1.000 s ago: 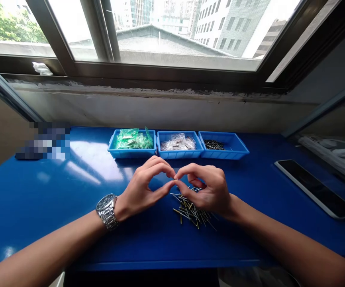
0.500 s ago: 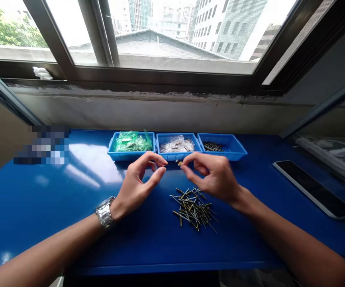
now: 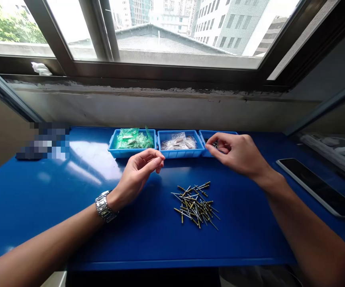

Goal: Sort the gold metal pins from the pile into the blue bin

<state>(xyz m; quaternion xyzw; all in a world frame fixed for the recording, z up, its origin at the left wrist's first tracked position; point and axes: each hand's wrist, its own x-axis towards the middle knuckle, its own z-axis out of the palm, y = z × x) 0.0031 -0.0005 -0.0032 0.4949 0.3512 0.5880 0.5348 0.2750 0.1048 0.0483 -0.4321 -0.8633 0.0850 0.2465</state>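
Observation:
My left hand [image 3: 141,171], a metal watch on its wrist, hovers in front of the middle bin. Its thumb and fingertips are pressed together; anything between them is too small to make out. Over the front of the right blue bin [image 3: 202,137] is my right hand [image 3: 235,153], thumb and forefinger closed in a pinch. What they hold, if anything, does not show. Dark thin metal pieces [image 3: 215,144] inside that bin are partly hidden behind the fingers. Between and below my hands lies a loose pile of thin metal pins with brass-coloured ends [image 3: 195,205].
The left bin [image 3: 132,153] holds green plastic packets, and the middle bin [image 3: 181,153] clear plastic packets. A phone [image 3: 318,187] lies at the right of the blue table [image 3: 124,243]. A window and wall stand behind.
My right hand has moved right and away from my left hand, to the right bin. The small brass-coloured piece at its fingertips no longer shows. My left fingertips have come together.

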